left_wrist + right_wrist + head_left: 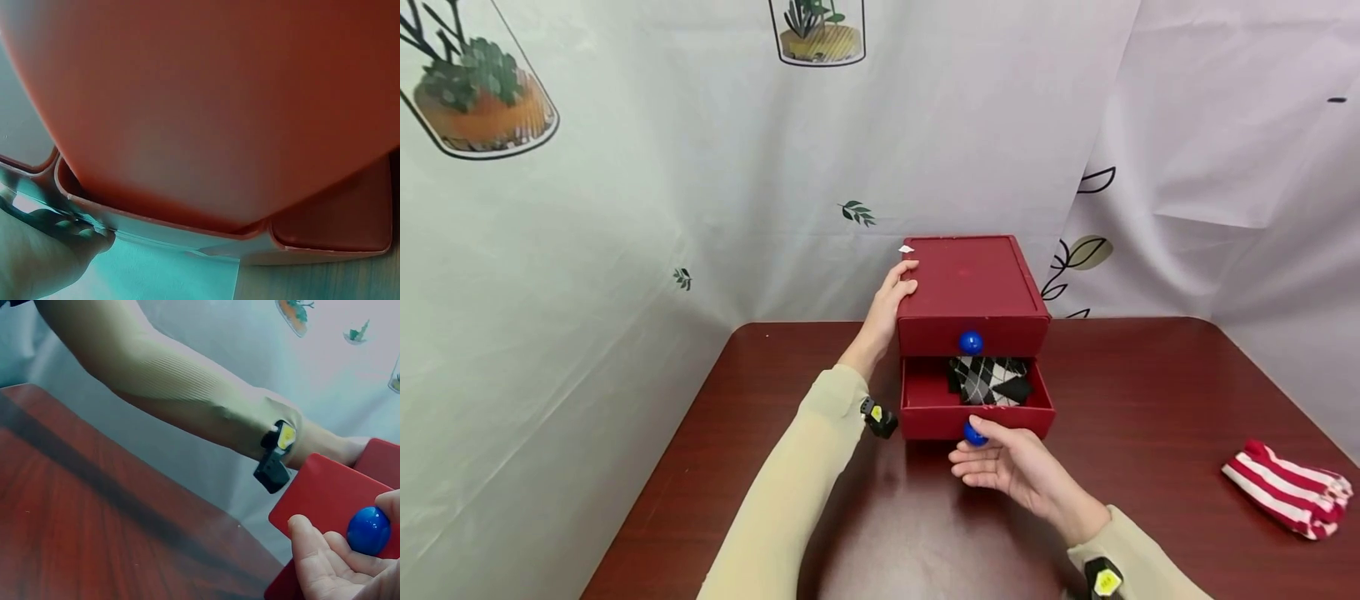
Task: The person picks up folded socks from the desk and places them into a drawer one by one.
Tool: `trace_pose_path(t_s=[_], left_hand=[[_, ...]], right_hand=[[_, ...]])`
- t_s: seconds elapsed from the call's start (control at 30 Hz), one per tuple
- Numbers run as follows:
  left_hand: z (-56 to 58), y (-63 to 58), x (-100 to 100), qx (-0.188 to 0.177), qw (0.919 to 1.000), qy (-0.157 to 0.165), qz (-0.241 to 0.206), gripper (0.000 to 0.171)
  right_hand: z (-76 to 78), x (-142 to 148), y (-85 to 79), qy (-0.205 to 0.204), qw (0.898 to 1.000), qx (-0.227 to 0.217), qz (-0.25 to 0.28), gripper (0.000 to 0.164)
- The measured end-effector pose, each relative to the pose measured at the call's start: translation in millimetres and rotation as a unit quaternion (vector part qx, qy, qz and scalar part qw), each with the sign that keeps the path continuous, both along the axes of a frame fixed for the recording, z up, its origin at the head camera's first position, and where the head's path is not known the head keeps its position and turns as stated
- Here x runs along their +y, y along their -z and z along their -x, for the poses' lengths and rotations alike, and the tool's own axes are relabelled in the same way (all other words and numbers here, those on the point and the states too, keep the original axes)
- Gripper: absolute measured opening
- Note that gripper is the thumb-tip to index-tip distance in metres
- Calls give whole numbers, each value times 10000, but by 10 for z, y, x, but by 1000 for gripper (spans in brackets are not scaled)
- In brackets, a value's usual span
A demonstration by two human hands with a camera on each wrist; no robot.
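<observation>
A small red drawer cabinet (966,279) stands on the table with its lower drawer (928,423) pulled out. Inside that drawer lies a folded black, grey and white argyle sock (988,381). My right hand (1018,471) pinches the drawer's blue knob (369,530), thumb on top and fingers beneath. Along the cabinet's upper left edge rests my left hand (883,312), its fingertips on the top; the left wrist view shows the hand (47,250) against the cabinet's side. The upper drawer (925,337), also with a blue knob (971,342), is closed.
Red-and-white striped socks (1288,490) lie folded at the table's right. The dark red wooden table (1150,400) backs onto a pale printed curtain (970,125), which also hangs along both sides.
</observation>
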State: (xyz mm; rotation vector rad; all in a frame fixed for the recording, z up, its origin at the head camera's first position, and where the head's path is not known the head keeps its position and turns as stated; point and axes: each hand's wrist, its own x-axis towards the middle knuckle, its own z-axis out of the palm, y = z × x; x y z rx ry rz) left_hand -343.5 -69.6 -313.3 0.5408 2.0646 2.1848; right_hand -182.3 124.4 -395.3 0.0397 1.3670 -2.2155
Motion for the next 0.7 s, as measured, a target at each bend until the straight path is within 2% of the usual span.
trace_pose_path(t_s=[0.07,0.43,0.6,0.7], left_hand=[[-31,-24,0,16,10000,-29,64,47],[-46,-35,-12,-26,9999,18,124,46],[-40,-35,-6,-45,9999,-6,118,46],[32,41,2,-57,10000,-48,23,44]], right_hand=[[54,-3,4,32,10000,-18,56,32],[327,17,-4,-55,9999,-127,26,36],[445,16,16,122,9999,106,-42,39],[511,7,36,224,9991,299,-200,44]])
